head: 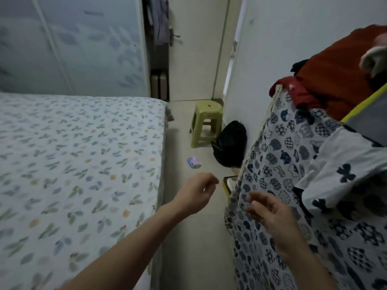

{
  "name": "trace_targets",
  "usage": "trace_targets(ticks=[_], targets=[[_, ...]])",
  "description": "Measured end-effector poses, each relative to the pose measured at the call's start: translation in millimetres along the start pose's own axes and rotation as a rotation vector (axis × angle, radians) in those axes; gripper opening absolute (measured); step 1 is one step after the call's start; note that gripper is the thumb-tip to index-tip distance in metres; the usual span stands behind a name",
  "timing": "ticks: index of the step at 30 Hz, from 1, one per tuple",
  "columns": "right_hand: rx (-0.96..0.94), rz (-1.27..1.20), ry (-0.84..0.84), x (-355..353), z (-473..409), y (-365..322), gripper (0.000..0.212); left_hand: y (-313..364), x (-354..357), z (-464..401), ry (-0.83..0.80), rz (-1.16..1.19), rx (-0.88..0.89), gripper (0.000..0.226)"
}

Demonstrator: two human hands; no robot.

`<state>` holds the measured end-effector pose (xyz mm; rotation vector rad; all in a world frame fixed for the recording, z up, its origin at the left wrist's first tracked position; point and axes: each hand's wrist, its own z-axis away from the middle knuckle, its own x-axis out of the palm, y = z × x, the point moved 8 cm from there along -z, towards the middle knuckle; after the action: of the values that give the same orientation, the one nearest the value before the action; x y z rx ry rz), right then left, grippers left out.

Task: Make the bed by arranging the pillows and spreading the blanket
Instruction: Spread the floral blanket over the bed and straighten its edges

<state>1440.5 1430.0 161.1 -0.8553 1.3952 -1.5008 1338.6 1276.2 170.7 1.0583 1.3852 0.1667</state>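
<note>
Pale walls and a narrow strip of floor (194, 237) separate the bed (79, 164) on one side from a heap of bedding on the other. On the bed lies only a leaf-print sheet, flat and bare; no pillow or blanket shows on the part in view. A blue-and-white patterned blanket (278, 185) hangs over a piled stand at the right, with a red quilt (335, 80) on top. The left hand (199, 190) hangs over the floor, fingers loosely curled, its grip holding nothing. The right hand (270, 214) reaches toward the patterned blanket, fingers spread and relaxed, just at the cloth; whether it touches is unclear. A green stool (207, 122) and black bag (230, 143) stand beyond. The task looks barely started: blanket and pillows have yet to reach the bed.
</note>
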Motion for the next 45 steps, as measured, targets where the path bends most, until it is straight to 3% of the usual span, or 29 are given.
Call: trace_targets(ticks=[9, 19, 34, 45], targets=[[0.01, -0.03, -0.304, 57, -157, -12, 0.019, -56, -34, -81, 0.206, -0.066, -0.218, 0.022], [0.026, -0.101, -0.475, 136, -318, -38, 0.02, -135, -79, -165, 0.386, -0.092, -0.435, 0.018], [0.006, -0.055, -0.339, 272, -608, -101, 0.02, -313, -193, -437, 0.357, -0.027, -0.422, 0.021], [0.029, -0.058, -0.338, 336, -839, -100, 0.021, -428, -221, -636, 0.307, -0.05, -0.457, 0.021]])
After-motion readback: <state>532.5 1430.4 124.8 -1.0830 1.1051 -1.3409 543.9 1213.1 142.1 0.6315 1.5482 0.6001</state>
